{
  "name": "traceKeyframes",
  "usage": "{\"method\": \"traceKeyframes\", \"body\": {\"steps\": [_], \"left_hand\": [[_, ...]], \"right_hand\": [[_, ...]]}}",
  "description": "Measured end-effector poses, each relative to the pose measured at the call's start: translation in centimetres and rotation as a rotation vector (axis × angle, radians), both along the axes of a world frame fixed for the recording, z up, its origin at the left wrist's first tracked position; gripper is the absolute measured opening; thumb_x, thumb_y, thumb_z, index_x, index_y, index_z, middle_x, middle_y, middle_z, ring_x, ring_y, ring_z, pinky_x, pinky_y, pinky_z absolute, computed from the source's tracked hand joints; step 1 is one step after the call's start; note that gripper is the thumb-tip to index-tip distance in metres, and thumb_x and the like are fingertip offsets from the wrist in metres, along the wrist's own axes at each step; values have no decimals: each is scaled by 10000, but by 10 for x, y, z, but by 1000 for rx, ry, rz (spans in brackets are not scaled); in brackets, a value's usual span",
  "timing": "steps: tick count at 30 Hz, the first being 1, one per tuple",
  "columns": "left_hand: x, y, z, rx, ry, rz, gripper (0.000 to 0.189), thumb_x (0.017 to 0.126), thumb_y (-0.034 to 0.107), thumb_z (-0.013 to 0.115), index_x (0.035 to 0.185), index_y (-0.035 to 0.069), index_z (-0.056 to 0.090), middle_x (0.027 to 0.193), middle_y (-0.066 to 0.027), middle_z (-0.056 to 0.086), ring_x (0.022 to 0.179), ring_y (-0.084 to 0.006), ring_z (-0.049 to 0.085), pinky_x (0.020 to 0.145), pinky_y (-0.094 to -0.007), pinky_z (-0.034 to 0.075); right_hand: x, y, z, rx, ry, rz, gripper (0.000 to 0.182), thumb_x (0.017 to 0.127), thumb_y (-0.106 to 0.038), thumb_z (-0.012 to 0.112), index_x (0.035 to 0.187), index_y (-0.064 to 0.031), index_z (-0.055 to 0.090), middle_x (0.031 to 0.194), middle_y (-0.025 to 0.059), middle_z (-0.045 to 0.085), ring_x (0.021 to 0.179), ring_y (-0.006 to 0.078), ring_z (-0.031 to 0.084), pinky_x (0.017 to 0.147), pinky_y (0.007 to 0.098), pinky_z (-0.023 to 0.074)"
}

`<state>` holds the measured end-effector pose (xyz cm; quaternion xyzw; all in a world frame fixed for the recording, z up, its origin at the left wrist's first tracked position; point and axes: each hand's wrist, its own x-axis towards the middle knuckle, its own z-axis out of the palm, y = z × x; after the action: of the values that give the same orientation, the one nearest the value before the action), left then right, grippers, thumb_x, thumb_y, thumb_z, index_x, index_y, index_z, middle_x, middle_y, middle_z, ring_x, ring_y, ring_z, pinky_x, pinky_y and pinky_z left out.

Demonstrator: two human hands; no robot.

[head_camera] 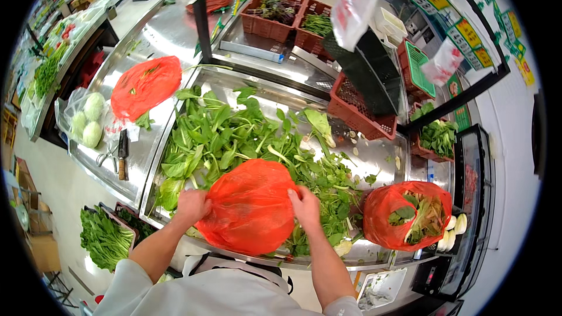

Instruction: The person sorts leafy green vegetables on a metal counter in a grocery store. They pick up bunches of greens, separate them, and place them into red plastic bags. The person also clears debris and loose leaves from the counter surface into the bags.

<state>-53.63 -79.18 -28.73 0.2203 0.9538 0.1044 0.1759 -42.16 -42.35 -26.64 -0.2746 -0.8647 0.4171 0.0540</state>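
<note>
A puffed-up red plastic bag [252,206] spreads between my two hands above the near edge of a stainless steel counter. My left hand [193,205] grips its left side, and the right side is pinched in my right hand [306,207]. Loose leafy greens [232,136] cover the counter section behind and beside the bag. What the bag holds, if anything, is hidden. To the right stands another red plastic bag [406,216], filled with wilted leaves and trimmings.
At left lie a knife [122,153], scissors [106,156], a clear bag of pale round vegetables [90,120] and a flattened red bag [147,87]. Brown crates [272,13] line the back. A tilted crate [360,109] sits back right; plastic bags [356,6] hang overhead.
</note>
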Motion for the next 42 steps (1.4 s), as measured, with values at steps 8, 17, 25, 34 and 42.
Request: {"method": "traceKeyframes", "body": {"steps": [8,17,25,34,42], "left_hand": [[-13,39,227,761,296,17,43,958,65,704,976,27,713,768,-145,590,699,-354,604,647,-434,467],[-27,54,247,1080,484,123,127,1032,82,640,969,16,728,851,-132,674,737,-315,656,687,-430,504],[5,37,216,1084,241,-60,276,1084,276,650,1273,90,726,1031,-131,717,954,-344,725,809,-418,577],[1,14,185,1256,-704,255,393,1009,184,732,1375,39,724,1147,-46,800,999,-118,707,911,-316,581],[-176,-260,189,1699,180,850,508,1062,319,701,1472,39,593,1329,-121,703,1196,-232,700,1000,-402,597]], "right_hand": [[6,-5,236,193,565,20,196,1001,-111,756,867,-3,663,688,135,562,570,273,542,548,370,413],[3,-17,256,348,727,-94,132,1005,-93,694,900,-14,690,697,101,582,607,315,569,576,402,441],[48,-66,232,69,479,-379,260,1002,-224,727,1030,33,701,978,180,728,965,380,722,842,414,540],[10,-214,238,720,412,762,180,959,-137,732,1088,-14,714,1271,194,696,1221,431,638,1050,507,481],[105,-134,166,347,172,190,285,1000,-158,703,1209,35,701,1276,241,692,1174,415,645,1045,476,504]]}}
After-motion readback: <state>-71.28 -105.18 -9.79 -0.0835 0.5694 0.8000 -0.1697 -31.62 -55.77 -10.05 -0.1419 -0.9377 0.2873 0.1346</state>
